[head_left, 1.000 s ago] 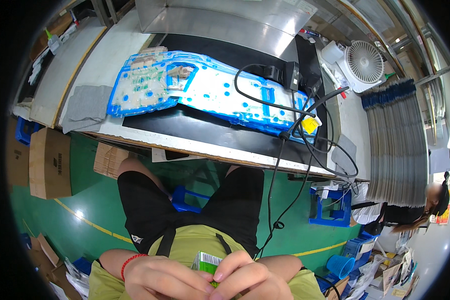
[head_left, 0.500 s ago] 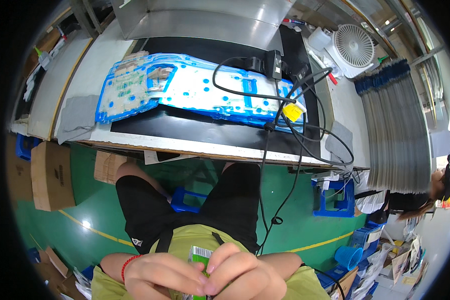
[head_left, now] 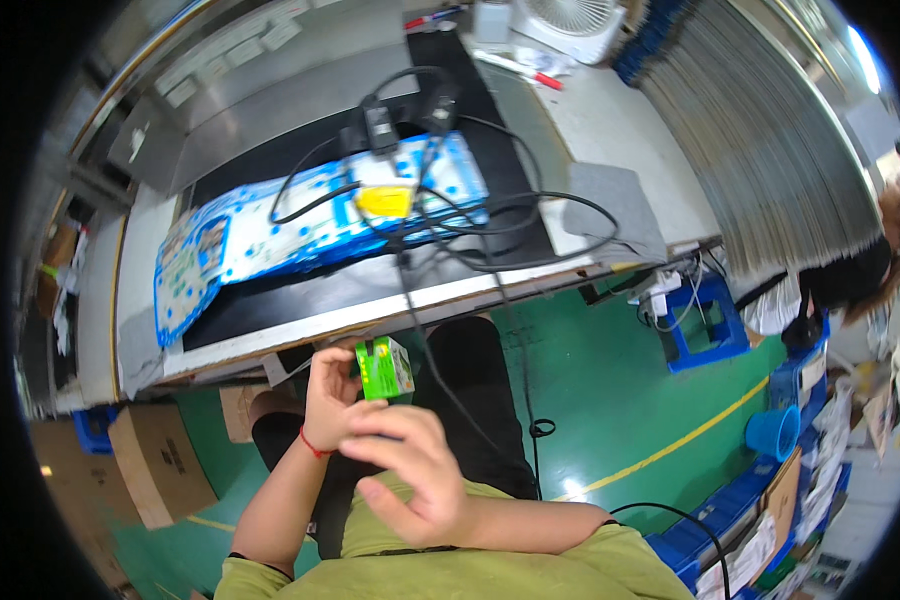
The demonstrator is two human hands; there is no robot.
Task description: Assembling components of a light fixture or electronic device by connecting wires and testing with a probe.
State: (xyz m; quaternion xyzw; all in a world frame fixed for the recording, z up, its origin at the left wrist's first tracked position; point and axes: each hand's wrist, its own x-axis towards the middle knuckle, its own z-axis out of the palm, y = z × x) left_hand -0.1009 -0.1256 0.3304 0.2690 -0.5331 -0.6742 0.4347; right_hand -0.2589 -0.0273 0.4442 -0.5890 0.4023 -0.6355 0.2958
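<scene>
Green box [head_left: 384, 370] juts rightward from the left hand [head_left: 330, 400] gripping it, beyond the loosely spread right hand [head_left: 418, 470].

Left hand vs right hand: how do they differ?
Load: the left hand holds the green box; nothing shows in the right hand.
Pose: the left hand's fingers bend at the box; the right hand's fingers and thumb are spread.
Wrist: the left has a red band; the right shows none.
Shared: both are bare.
</scene>
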